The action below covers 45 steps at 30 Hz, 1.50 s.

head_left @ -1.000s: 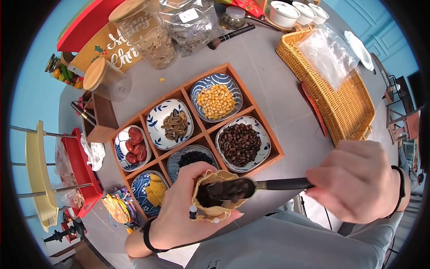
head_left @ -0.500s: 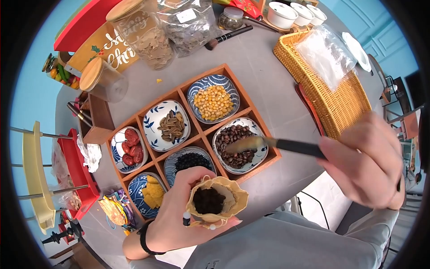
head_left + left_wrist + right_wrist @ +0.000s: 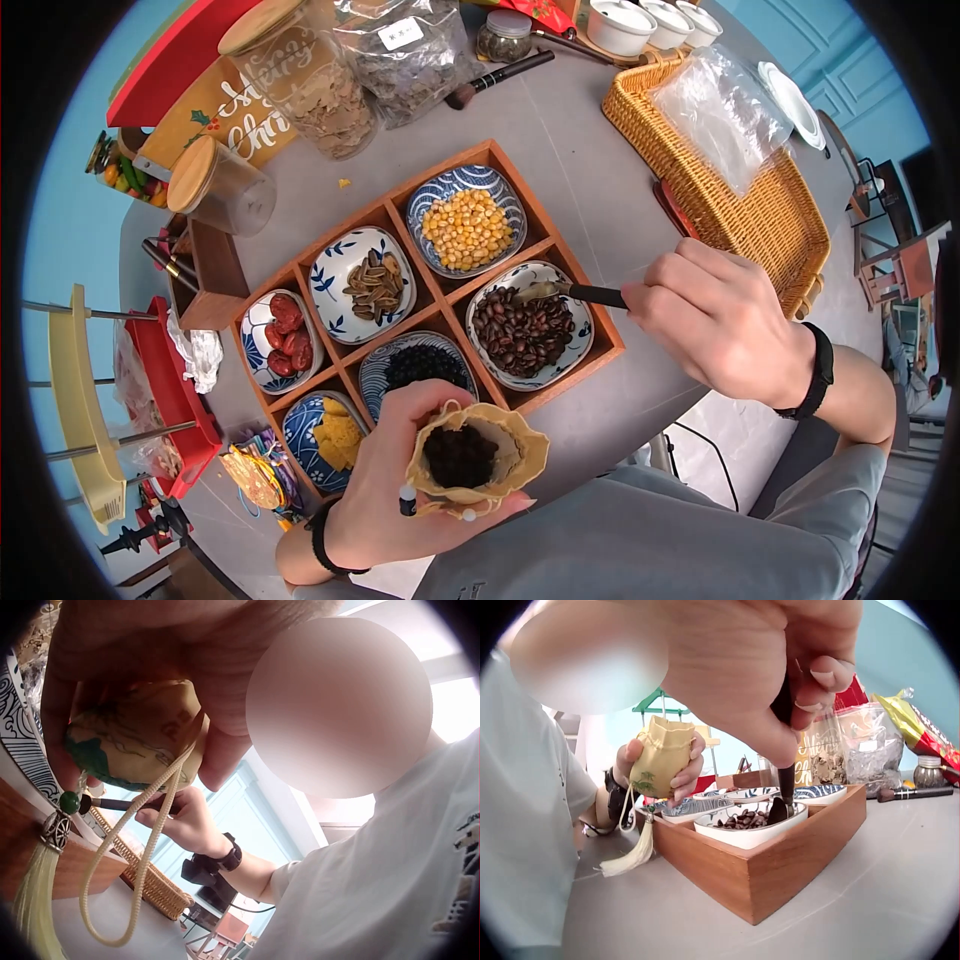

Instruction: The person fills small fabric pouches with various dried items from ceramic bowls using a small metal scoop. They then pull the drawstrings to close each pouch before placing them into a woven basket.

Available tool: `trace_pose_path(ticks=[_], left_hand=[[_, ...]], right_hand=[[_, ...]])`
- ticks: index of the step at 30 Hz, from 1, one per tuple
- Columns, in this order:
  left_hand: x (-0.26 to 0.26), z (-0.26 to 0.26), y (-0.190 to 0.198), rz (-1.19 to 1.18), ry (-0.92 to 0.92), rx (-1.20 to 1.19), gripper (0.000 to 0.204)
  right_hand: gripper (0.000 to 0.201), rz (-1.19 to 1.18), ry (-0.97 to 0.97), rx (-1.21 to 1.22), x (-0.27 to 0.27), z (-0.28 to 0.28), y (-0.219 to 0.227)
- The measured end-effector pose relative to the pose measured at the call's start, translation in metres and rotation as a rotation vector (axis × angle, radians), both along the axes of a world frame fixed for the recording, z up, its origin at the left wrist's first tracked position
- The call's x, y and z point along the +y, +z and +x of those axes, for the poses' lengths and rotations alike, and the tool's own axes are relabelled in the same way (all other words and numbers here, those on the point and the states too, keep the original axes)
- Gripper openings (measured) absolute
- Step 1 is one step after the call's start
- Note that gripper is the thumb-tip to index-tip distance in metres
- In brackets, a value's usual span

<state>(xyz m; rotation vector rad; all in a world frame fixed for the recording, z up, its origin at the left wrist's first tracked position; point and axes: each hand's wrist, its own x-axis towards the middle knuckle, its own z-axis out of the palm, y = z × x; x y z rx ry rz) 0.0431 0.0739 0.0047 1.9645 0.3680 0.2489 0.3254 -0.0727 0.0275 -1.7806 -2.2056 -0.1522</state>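
My left hand (image 3: 370, 505) grips a pale yellow drawstring pouch (image 3: 520, 450), its mouth upward with dark bits inside. A cream cord (image 3: 142, 889) and a tassel (image 3: 636, 853) hang from it. In my right hand (image 3: 715, 325) is a black-handled spoon (image 3: 597, 295), its bowl down among the dark brown coffee beans (image 3: 525, 335) in a blue-and-white dish (image 3: 739, 838). That dish sits in a corner compartment of a divided wooden box (image 3: 612, 350). The pouch overlaps the box's near edge in the head view, close to the dish of black beans (image 3: 425, 368).
Other compartments hold dishes of corn kernels (image 3: 465, 230), striped seeds (image 3: 376, 288), red dates (image 3: 288, 337) and yellow pieces (image 3: 337, 437). A wicker basket (image 3: 735, 225) with a plastic bag stands right. Jars (image 3: 225, 190), a clear bag (image 3: 400, 75) and a brush (image 3: 500, 78) lie behind.
The spoon has come out of the pouch and moved over into the coffee bean dish with my right hand. My left hand keeps its hold on the pouch.
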Motion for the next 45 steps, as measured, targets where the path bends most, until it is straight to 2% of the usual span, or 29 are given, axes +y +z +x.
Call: trace_pose_path(ticks=[6, 13, 25, 37, 45], left_hand=[[0.001, -0.002, -0.003, 0.003, -0.011, 0.042, 0.095], [-0.001, -0.002, -0.006, -0.043, 0.025, 0.003, 0.089], [-0.002, -0.003, -0.006, -0.073, 0.033, 0.005, 0.089], [-0.001, -0.002, -0.004, -0.038, 0.030, 0.004, 0.089], [0.000, -0.001, -0.003, 0.002, 0.032, -0.001, 0.087]], right_hand=[[0.018, -0.204, -0.145, 0.256, -0.005, -0.001, 0.004], [0.014, -0.368, -0.245, 0.418, -0.006, -0.006, 0.005], [0.014, -0.318, -0.249, 0.443, -0.006, -0.012, -0.009], [0.014, -0.248, -0.282, 0.591, -0.020, -0.011, -0.030], [0.013, -0.190, -0.324, 0.617, -0.029, -0.012, -0.020]])
